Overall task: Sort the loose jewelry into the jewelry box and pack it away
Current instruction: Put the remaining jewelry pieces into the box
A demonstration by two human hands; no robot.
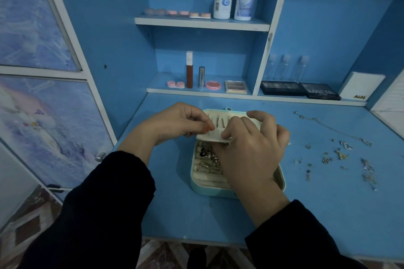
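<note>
Mint jewelry box [215, 192] open, rings [206, 155] in cream rolls [209, 182]; left hand [177, 123] and right hand [253, 150] grip its earring panel [218, 125].

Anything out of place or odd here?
Loose silver and gold jewelry pieces lie scattered on the blue desk right of the open mint-green jewelry box, a thin silver chain strung out behind them. The left hand and right hand hold its cream earring panel. Nothing looks damaged.
</note>
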